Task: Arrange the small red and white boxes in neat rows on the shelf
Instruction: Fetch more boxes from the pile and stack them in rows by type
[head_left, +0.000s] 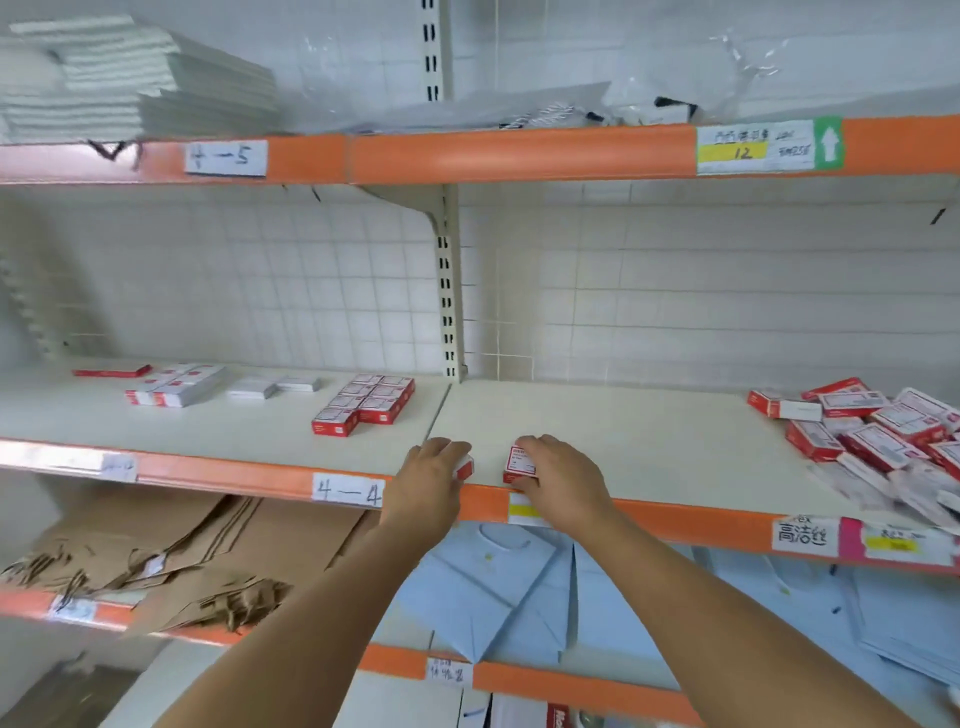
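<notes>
Red-white boxes (519, 464) in both hands, at shelf (623, 441) front edge.

Shelf (597, 421): smooth, matt cream board with a glossy orange plastic edge strip (519, 156); boxes (878, 441): glossy red-and-white card; bags (171, 566): matt brown paper; back wall (311, 280): white wire grid.

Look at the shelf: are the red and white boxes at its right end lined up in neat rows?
No: the red and white boxes at the right end lie jumbled in a heap.
</notes>
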